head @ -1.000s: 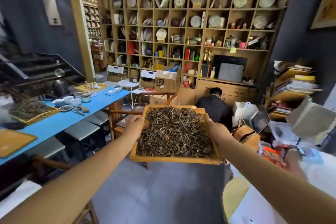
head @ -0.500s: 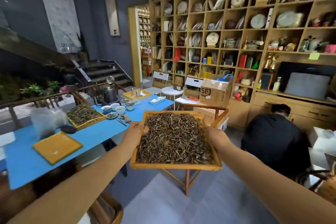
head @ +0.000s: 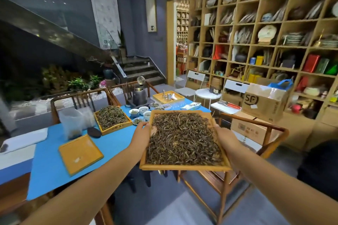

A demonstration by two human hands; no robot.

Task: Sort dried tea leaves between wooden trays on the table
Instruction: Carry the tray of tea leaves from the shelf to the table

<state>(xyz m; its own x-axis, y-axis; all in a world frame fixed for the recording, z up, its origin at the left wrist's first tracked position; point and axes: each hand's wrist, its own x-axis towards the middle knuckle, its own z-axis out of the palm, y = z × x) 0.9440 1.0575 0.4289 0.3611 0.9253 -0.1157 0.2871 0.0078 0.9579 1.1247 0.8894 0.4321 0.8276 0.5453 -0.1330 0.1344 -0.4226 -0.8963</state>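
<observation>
Blue table [head: 113, 144] now nearer; left hand [head: 141, 134], right hand [head: 225, 138] grip leaf-filled tray [head: 182, 167].

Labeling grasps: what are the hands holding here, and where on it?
Both hold the wooden tray of dried tea leaves: left hand grips its left rim, right hand its right rim.

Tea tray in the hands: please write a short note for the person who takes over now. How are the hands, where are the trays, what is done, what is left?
Left hand grips the left edge of the full tray; right hand grips its right edge. The tray is held level in the air, off the right end of the table, heaped with tea.
On the table: a second tray with tea, and a near-empty tray in front.
Done: full tray picked up.
Left: set it on the table, then sort.
</observation>
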